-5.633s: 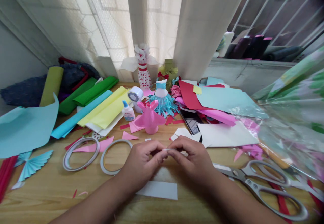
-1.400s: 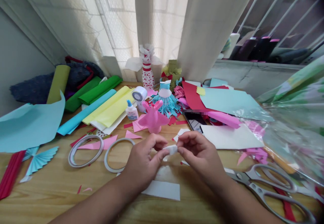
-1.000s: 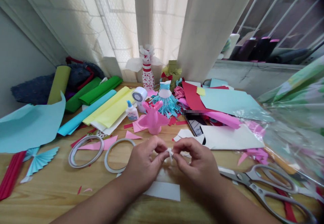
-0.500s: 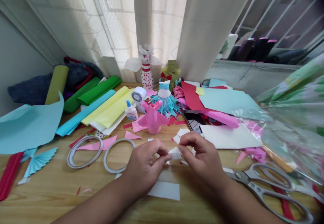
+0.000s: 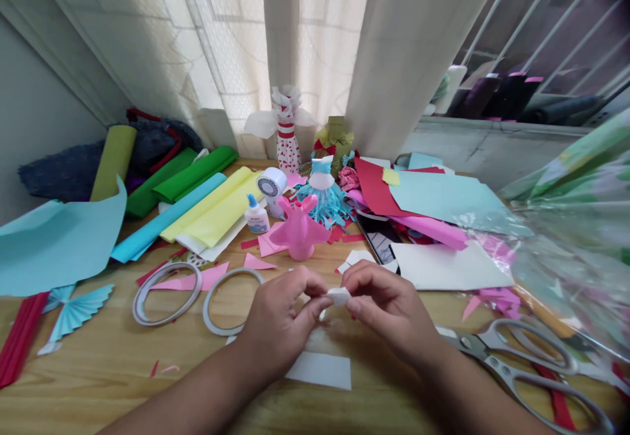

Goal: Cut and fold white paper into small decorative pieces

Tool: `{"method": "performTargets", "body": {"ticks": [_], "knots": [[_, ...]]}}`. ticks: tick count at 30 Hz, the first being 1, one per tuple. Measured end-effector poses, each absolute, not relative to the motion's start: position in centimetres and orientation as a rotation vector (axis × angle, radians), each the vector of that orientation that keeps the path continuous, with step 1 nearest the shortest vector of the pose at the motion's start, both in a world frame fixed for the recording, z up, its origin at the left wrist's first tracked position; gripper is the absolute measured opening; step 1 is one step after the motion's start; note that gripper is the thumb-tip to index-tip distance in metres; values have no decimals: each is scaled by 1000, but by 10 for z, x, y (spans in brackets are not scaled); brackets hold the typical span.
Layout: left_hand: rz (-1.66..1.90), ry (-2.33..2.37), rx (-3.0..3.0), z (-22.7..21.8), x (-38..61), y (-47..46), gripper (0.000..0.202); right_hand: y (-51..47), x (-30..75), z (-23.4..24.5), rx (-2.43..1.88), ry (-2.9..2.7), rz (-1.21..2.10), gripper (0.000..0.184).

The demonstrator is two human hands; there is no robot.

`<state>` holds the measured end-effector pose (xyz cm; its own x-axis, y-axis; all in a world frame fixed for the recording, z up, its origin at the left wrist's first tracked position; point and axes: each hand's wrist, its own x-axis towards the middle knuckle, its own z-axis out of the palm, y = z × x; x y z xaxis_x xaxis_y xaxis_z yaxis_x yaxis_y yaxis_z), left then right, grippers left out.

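My left hand (image 5: 278, 320) and my right hand (image 5: 388, 307) meet above the wooden table (image 5: 98, 369), both pinching a small folded white paper piece (image 5: 338, 295) between thumbs and fingertips. A white paper rectangle (image 5: 319, 371) lies flat on the table just below my hands. A pink paper dress figure (image 5: 298, 228) stands a short way beyond my fingers. Two tape rings (image 5: 226, 300) lie to the left of my left hand.
Large scissors (image 5: 522, 366) lie at the right. A glue bottle (image 5: 256, 215), a tape roll (image 5: 270, 186), a blue paper dress (image 5: 322, 192), a phone (image 5: 378, 238), coloured paper sheets and rolls (image 5: 197, 208) and a clear plastic wrap (image 5: 571, 251) crowd the far side.
The white paper piece has been turned and folded smaller between my fingertips. Both hands stay in the same spot over the table.
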<state>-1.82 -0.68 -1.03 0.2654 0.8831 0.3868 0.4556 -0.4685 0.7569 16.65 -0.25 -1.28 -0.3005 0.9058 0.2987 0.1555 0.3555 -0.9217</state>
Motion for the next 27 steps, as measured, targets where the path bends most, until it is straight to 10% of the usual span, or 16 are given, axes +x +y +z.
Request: {"method": "performTargets", "body": {"ticks": [15,27], "knots": [[932,1164,1999,-7,-18,-2,15,-3,160,-16,-1048,-1909,574,11],[1086,1083,2143,-11,-20,-4,14,-3,157,-13,-1092,-1813,901,10]]}}
